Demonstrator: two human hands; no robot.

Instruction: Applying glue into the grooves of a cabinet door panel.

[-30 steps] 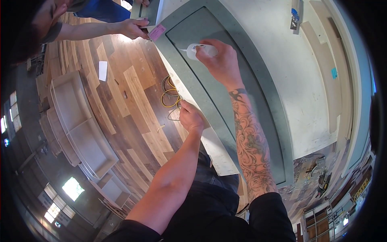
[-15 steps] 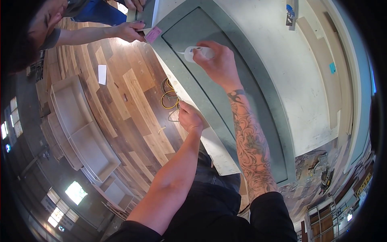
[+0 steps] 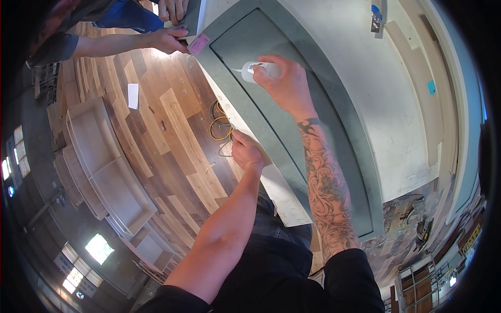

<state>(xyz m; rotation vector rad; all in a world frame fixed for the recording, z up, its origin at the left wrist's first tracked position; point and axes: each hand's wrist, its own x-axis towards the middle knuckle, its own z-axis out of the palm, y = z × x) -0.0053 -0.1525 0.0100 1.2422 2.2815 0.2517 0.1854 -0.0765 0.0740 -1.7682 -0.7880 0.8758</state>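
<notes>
A grey-green cabinet door [image 3: 334, 125] with a grooved, recessed panel lies flat on a white tabletop [image 3: 360, 68]. My right hand [image 3: 286, 86] grips a small white squeeze bottle [image 3: 251, 72] over the door's far part. The bottle is tilted, its thin nozzle pointing left toward the groove along the left edge. Whether the tip touches the door, I cannot tell. At the near left edge of door and tabletop, my left hand [image 3: 247, 151] is closed with its fingers curled; what they hold is hidden. A pink label [image 3: 198, 45] sticks to the door's far left corner.
At the far left, a co-worker's hand [image 3: 169, 40] touches a grey piece [image 3: 194, 18] beside the door. Coiled yellow and grey hoses [image 3: 219, 128] lie below on the plank floor [image 3: 172, 115]. An open tan cabinet box [image 3: 107, 161] stands left. Long strips [image 3: 417, 83] lie at right.
My right hand and the bottle have shifted slightly right and nearer to me. The co-worker's head has drawn back toward the upper left. My left hand stays put.
</notes>
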